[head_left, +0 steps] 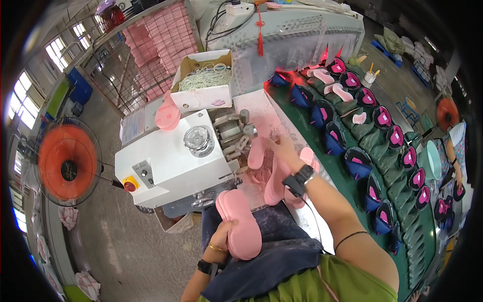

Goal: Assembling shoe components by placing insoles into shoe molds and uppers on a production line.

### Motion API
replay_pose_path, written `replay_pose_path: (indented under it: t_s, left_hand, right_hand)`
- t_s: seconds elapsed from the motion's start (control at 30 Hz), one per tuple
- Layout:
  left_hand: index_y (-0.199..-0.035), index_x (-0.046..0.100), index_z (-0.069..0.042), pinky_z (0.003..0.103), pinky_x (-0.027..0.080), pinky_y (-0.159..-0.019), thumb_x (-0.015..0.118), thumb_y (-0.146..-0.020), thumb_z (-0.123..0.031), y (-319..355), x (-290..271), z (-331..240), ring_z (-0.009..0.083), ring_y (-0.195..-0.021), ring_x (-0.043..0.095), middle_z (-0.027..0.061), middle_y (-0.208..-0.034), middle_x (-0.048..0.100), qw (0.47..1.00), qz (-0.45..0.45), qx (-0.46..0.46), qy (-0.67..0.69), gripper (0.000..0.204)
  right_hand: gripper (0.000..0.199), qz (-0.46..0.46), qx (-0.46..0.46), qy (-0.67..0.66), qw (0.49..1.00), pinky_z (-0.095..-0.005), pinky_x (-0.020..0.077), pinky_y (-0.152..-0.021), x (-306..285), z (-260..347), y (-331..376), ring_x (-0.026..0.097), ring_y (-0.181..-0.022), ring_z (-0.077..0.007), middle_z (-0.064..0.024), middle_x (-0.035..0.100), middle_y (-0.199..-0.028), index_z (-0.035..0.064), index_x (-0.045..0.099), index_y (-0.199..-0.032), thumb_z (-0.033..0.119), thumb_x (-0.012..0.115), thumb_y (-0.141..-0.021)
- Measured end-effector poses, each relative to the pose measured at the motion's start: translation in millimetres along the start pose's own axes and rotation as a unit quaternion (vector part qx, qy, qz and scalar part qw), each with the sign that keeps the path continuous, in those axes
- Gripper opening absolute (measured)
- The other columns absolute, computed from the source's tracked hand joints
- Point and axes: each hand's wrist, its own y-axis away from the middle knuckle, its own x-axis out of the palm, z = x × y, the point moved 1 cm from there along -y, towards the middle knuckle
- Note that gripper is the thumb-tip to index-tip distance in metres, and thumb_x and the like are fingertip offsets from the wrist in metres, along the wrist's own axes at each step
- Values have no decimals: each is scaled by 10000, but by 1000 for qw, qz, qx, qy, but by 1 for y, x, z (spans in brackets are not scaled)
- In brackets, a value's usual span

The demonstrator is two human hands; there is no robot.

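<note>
My left hand (222,234) is closed around a stack of pink insoles (245,226), held over my lap in front of the white machine (173,156). My right hand (285,150) reaches to the metal working head (235,132) of that machine. Its fingers are bent at the edge of a single pink insole (256,154), which lies against the head; the fingertips are partly hidden. Below my right wrist, more pink insoles (274,183) stand in a bunch on the worktop. Thin pink trimmings (260,176) lie beside them.
A white box (202,99) full of pale elastic bands stands behind the machine, near more insoles (168,117). To the right runs a green conveyor (334,176) with blue and black shoe uppers. An orange fan (68,163) is at left. Another person's hand (458,177) shows far right.
</note>
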Motion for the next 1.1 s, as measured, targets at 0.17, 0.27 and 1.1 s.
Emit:
replay_pose_path:
  t_s: [0.17,0.27,1.1]
  left_hand:
    - [-1250,492,115,400,447,-1003,522,-905,-145,10,22,-7,319,-1153,571,220,-1282,558,997,74,-6,2,433]
    - [-1267,472,115,407,442,-1008,512,-904,-192,9,4,-4,326,-1164,560,212,-1313,536,997,65,-7,-35,477]
    - [-1216,525,-14,410,516,-874,572,-870,-215,-11,39,-2,291,-1020,624,131,-1131,625,993,-63,6,-98,403]
  right_hand:
    - [330,-16,108,-165,980,-371,512,-562,19,12,-28,667,-646,-254,-159,678,-774,-58,617,-880,268,565,-865]
    - [348,-57,-69,-308,947,-392,507,-569,37,-46,-56,663,-702,-310,-161,678,-815,-30,619,-946,312,572,-905]
    - [211,-39,-11,-288,957,-271,486,-650,-150,-103,5,583,-743,-112,8,636,-921,40,609,-1079,118,621,-883]
